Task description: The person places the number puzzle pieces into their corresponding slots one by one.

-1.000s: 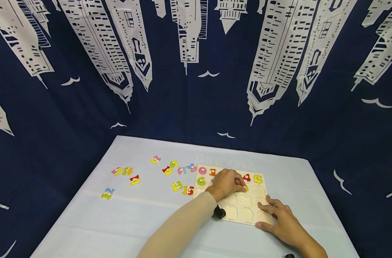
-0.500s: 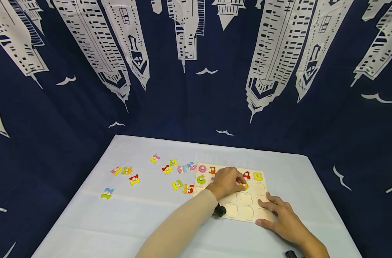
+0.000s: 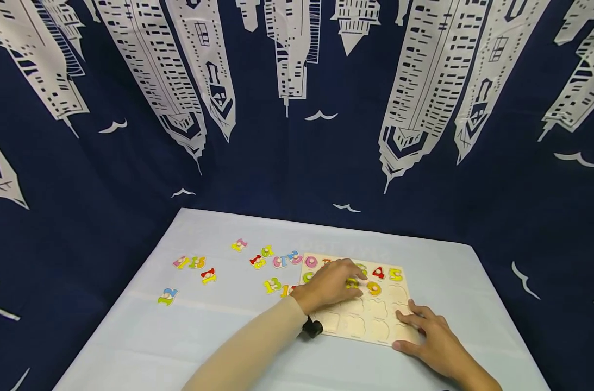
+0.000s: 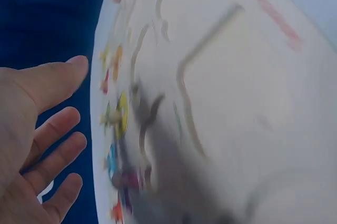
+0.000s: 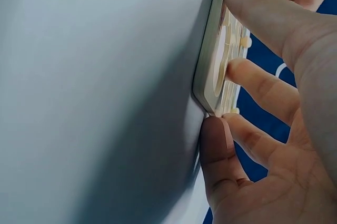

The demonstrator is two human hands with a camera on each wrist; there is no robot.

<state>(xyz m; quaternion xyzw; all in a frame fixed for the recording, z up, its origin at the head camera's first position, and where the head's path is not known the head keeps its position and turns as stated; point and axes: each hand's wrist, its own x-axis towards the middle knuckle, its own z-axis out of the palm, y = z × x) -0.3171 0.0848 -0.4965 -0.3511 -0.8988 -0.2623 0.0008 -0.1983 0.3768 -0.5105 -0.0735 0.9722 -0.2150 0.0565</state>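
Observation:
My left hand point(image 3: 332, 283) hovers over a pale wooden number puzzle board point(image 3: 367, 321) with fingers apart and nothing between them. In the left wrist view its thumb and fingers stand clear of the knobbed pieces. Just right of its fingertips, the orange-yellow number 9 piece point(image 3: 374, 288) sits in the second row. A red 4 point(image 3: 378, 272) and a yellow 5 point(image 3: 395, 275) fill the top row's right end; the left hand covers part of both rows. My right hand point(image 3: 436, 342) holds the board's near right corner, thumb at the near edge, fingers at the right side.
Several loose two-digit pieces lie left of the board, among them a blue-green 12 point(image 3: 167, 296), a red-yellow 11 point(image 3: 208, 276) and a yellow-green 13 point(image 3: 272, 285). All rest on a white-covered table point(image 3: 130, 336). A dark blue printed cloth point(image 3: 287, 163) hangs behind.
My left hand, which was pinching the number 9 piece over the second row, has let go and moved left, leaving the piece on the board. The right hand stays at the corner.

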